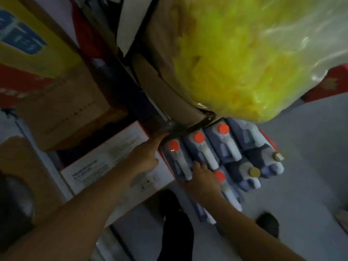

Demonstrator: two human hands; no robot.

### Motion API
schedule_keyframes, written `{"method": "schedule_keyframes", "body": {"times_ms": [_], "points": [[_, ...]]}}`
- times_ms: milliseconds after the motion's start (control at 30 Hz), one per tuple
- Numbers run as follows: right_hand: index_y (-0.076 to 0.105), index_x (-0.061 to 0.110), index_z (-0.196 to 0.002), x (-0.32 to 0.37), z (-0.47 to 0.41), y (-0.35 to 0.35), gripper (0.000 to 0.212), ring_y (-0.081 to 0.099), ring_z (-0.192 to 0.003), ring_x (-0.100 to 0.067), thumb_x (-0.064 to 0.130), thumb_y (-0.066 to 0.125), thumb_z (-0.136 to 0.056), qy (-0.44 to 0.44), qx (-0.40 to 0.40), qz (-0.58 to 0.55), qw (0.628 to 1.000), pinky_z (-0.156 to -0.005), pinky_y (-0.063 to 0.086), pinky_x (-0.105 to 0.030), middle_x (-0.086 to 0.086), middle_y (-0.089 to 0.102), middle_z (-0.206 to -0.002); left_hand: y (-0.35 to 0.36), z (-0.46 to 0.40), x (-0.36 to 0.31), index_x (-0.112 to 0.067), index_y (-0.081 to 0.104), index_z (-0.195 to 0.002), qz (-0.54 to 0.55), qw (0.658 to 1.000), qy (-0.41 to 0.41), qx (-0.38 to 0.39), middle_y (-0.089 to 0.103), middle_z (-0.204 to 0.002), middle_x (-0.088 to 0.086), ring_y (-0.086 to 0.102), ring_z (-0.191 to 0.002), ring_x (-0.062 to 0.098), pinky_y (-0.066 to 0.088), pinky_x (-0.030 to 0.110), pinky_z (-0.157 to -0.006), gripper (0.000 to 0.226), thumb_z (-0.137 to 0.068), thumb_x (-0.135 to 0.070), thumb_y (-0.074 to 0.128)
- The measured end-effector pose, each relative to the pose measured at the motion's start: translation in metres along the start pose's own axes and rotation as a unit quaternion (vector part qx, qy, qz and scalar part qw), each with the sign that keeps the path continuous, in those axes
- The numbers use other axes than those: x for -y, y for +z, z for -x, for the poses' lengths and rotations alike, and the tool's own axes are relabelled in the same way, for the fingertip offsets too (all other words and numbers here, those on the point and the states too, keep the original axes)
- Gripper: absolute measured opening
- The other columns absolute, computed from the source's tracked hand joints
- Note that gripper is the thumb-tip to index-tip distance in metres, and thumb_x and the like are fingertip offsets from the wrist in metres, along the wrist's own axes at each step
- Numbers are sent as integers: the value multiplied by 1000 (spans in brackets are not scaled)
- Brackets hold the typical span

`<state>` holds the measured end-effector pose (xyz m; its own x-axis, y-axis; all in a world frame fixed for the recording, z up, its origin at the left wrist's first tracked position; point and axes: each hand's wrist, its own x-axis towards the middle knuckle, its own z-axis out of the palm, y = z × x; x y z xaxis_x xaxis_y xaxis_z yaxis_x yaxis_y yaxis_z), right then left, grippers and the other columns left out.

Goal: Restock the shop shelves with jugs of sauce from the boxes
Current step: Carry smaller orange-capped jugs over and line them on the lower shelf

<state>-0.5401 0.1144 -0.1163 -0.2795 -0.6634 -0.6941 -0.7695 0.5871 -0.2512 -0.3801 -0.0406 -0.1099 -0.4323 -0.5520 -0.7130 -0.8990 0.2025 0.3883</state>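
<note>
You have six jugs on the floor: four with orange caps, two with gold caps. Your left hand lies flat, fingers straight, on the white box beside them. Your right hand grips a jug handle in the near row.

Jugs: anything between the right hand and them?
No. The right hand is already on the jugs, fingers at the white handles. Left hand rests on the box beside them.
</note>
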Motion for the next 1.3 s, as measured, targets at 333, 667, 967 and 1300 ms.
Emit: {"method": "schedule_keyframes", "body": {"times_ms": [333,667,967,1300], "points": [[59,12,-124,15,-15,51,84,64,-94,-36,54,89,-58,57,-89,81,991,-84,48,-45,-11,69,-108,15,-73,16,-37,24,-159,-53,983,170,54,29,-164,3,38,-145,27,40,44,-114,101,-80,-15,82],[42,20,-154,9,-23,46,92,55,-131,-29,56,79,-77,-101,-106,32,989,-119,33,-44,-3,55,-146,18,-44,69,-46,25,-146,45,993,108,17,57,-143,1,57,-127,23,53,47,-97,112,-62,-25,95],[56,28,-141,39,-40,-12,67,56,-121,-24,32,85,-81,-228,-35,-154,961,-103,46,-37,3,62,-135,6,42,82,-28,49,-114,224,970,56,-72,66,-108,-13,65,-95,-5,54,16,-75,77,-57,-19,100],[23,28,-159,99,51,-114,123,35,-147,-2,33,99,-63,-372,37,-277,885,-119,36,-27,13,34,-161,-80,224,28,-28,54,-124,336,912,36,-232,60,-116,-11,62,-108,11,55,28,-83,71,-66,-21,95]]}}
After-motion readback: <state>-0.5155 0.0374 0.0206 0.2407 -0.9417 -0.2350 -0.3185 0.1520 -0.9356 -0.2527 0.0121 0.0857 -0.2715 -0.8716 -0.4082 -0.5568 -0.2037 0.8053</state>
